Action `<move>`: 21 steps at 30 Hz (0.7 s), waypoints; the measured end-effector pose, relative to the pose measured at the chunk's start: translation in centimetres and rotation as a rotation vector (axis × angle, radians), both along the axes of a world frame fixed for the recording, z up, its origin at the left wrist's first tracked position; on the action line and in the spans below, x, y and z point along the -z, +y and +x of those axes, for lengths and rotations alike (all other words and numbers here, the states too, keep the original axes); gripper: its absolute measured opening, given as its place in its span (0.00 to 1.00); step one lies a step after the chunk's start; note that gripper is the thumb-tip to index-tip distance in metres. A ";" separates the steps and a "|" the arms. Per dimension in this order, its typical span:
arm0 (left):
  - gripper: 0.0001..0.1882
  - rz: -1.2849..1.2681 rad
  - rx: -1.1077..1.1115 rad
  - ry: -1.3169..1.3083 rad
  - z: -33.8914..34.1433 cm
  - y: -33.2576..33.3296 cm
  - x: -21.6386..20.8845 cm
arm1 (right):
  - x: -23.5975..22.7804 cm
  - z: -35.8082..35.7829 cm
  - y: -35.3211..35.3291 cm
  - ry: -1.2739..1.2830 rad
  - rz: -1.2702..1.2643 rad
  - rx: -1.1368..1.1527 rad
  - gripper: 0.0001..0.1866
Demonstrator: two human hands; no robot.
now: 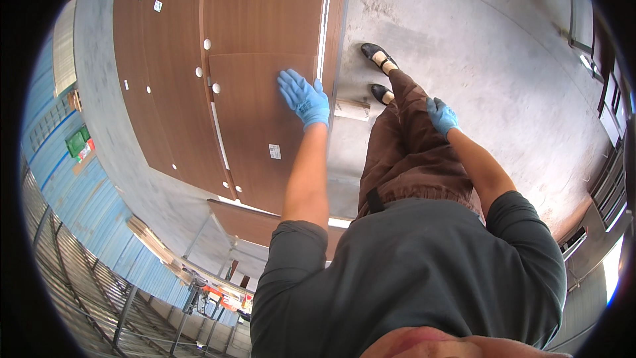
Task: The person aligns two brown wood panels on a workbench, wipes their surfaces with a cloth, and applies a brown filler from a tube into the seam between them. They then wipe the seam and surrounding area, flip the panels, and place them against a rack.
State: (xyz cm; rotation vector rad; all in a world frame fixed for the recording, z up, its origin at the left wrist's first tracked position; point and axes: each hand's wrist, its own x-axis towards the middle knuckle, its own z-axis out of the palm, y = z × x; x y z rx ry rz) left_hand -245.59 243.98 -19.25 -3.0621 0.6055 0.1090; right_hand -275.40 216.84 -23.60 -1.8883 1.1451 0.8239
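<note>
My left hand [305, 98], in a blue glove, lies on a brown wood-look panel [255, 109] with its fingers stretched out. This panel carries a small white label [275, 151] and rests over a larger brown panel [262, 6]. Another long brown panel [156, 46] is to the left, with several round white spots and small labels. My right hand [442, 117], also in a blue glove, hangs beside my brown trouser leg [404, 139]. Its fingers look loosely extended, and nothing shows in them.
A short pale block [352, 109] sits on the floor between the panels and my legs. My feet in dark shoes [377, 55] stand on the grey concrete floor [477, 66]. Blue stacked material [99, 192] and a green container [77, 141] are far left; metal racks [126, 318] stand lower left.
</note>
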 end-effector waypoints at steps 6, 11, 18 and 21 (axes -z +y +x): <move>0.49 0.076 -0.075 -0.006 -0.1 -1.0 0.2 | -1.5 0.0 -0.3 -0.048 0.020 0.073 0.39; 0.49 0.170 -0.178 0.079 0.2 -2.3 -0.1 | -1.2 -1.4 -2.7 -0.049 -0.044 0.199 0.40; 0.49 0.077 -0.246 0.091 0.0 -3.1 -0.3 | -1.5 0.9 -9.5 0.032 0.034 0.116 0.38; 0.51 0.060 -0.267 0.062 -0.3 -3.2 -0.2 | -2.8 2.5 -12.9 0.028 -0.016 0.104 0.39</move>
